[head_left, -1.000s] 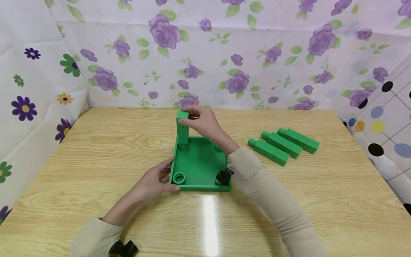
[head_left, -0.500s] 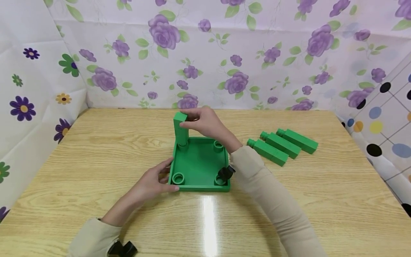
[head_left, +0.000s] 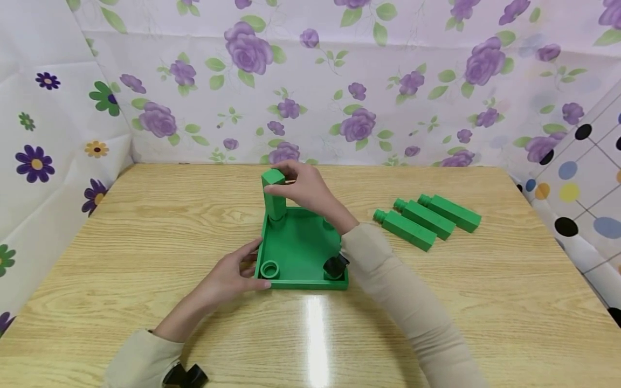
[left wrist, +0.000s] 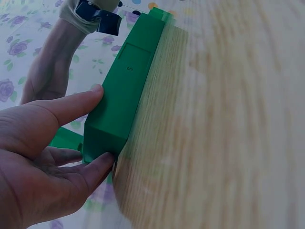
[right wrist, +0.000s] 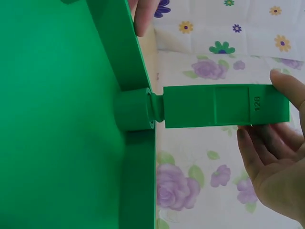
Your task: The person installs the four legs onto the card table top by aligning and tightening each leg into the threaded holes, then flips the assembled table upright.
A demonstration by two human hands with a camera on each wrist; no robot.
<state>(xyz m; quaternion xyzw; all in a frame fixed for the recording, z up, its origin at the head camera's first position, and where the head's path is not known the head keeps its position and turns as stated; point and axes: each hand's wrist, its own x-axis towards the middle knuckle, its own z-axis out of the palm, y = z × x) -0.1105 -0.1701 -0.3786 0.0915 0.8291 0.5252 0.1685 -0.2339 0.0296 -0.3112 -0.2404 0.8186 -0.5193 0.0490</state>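
A green square tray-like base [head_left: 303, 245] with a raised rim and round corner sockets lies on the table. At its far left corner a green square leg [head_left: 275, 196] stands upright, its threaded end in the socket [right wrist: 136, 109]. Some thread shows above that socket in the right wrist view. My right hand [head_left: 308, 188] pinches the leg's upper end between thumb and fingers. My left hand [head_left: 233, 275] holds the base's near left corner, thumb on the front wall [left wrist: 119, 90] and fingers against the left side.
Three more green legs [head_left: 409, 229] with threaded ends lie side by side on the wooden table [head_left: 145, 237], right of the base. Flowered cloth [head_left: 310, 81] hangs behind the table. My right forearm passes over the base's right side.
The leg has turned about its upright axis and leaned slightly left at the top, while my right thumb and fingers shifted round it. My left hand and the base stay put.
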